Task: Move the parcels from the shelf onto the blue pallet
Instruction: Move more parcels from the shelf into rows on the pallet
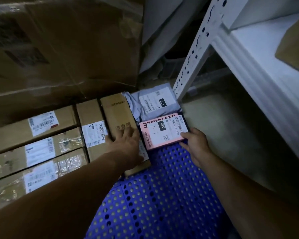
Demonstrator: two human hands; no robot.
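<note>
A pink flat box (160, 133) with a white shipping label lies at the far edge of the blue perforated pallet (162, 195). My right hand (195, 142) grips its near right corner, thumb on the label. My left hand (126, 144) rests flat, fingers spread, on a long brown carton (117, 114) just left of the pink box. Behind the pink box lies a grey mailer bag (155, 102) with a label. Several labelled brown cartons (40, 145) fill the pallet's left side.
A white metal shelf (259, 69) with a slotted upright (195, 54) stands at the right, a brown parcel (295, 47) on its board. A big cardboard box (62, 44) rises behind the pallet. Bare floor (223, 126) lies under the shelf.
</note>
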